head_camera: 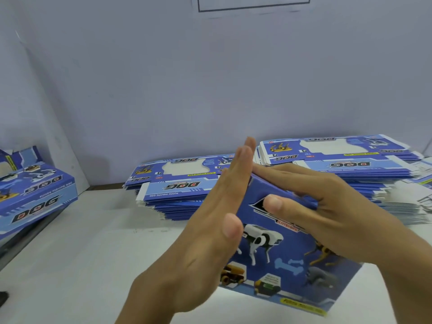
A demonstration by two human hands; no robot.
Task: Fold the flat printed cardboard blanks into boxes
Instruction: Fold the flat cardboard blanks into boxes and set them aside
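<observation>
Both hands work a blue box (280, 253): left hand (210, 230) presses flat against its end, right hand (327, 202) grips its top edge.

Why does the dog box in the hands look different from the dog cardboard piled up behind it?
The box in the hands is puffed up into a shape with sides; the piled blanks lie flat. The box is a single one, pressed by the left hand and gripped by the right hand; the blanks are many, stacked, and nobody touches them. Both are blue, with robot dogs printed on them.
</observation>
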